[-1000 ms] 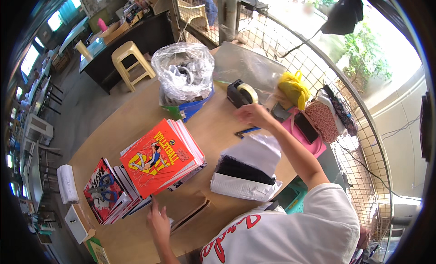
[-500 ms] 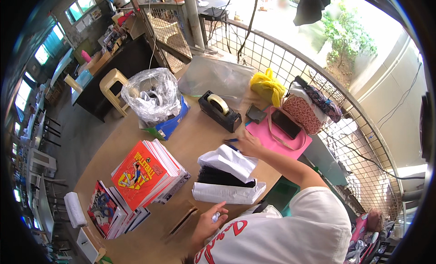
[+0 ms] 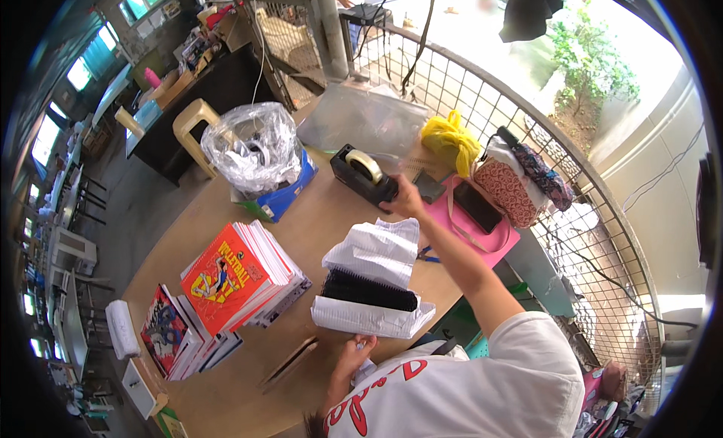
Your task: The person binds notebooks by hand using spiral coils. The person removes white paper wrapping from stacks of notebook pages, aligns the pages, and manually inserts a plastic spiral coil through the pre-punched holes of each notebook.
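My right hand reaches far across the table and grips the near right end of a black tape dispenser holding a roll of tape. Close to my body, my left hand is closed around a small whitish piece whose kind I cannot make out. It rests right by the near edge of a black spiral-bound stack partly wrapped in white paper. The wrapper's far flap stands up, crumpled. Blue-handled scissors, partly hidden, lie under my right forearm.
Stacked notebooks stand at the left. Behind them is a blue box with a clear plastic bag. A phone lies on a pink folder, near a yellow bag and patterned pouch. Wire mesh borders the far side.
My right hand has moved from beside the scissors to the tape dispenser and taken hold of its end. My left hand has closed more and come up against the wrapped stack's near edge.
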Tool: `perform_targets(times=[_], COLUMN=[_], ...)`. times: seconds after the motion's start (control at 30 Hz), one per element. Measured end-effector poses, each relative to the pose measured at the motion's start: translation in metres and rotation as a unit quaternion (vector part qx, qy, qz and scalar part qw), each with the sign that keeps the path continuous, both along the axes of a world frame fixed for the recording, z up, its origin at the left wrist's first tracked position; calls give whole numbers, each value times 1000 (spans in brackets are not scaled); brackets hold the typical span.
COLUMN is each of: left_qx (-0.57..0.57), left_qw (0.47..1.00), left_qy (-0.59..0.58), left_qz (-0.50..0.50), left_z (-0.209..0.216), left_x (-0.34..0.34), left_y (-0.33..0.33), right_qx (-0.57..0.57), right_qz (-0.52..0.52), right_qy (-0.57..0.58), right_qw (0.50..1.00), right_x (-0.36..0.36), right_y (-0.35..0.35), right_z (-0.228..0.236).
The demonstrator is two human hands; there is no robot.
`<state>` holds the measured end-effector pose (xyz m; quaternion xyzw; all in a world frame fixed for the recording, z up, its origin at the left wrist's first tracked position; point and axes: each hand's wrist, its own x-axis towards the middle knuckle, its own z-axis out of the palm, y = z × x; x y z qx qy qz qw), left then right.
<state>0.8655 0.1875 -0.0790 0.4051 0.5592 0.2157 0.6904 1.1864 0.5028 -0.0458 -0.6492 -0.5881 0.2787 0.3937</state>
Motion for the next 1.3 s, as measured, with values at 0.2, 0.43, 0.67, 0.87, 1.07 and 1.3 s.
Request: perform_targets(times=[0.2,0.43,0.67,0.87,1.07,1.3], left_qx=[-41,-46,516,503,527,507], left_qw=[993,990,804,802,791,817], left_qy=[-59,6,291,319,308,269], left_qz=[91,131,46,-46,-46,-55], left_z=[13,34,110,114,91,88], left_x=[20,16,31,21,5,-4], left_y=[-1,-1,27,50,23,22], right_qx=[76,225,14,15,-20,16], right_qz=[141,-52,194,178,154,144], right_qy=[-111,230,0,-161,-153,-73], right_qw=[981,946,981,971,976,987], right_x=[69,6,-101,-134,-147,-144], right_y=[-1,-165,-213,-182,-188,-192], right_z=[18,112,114,85,72,82])
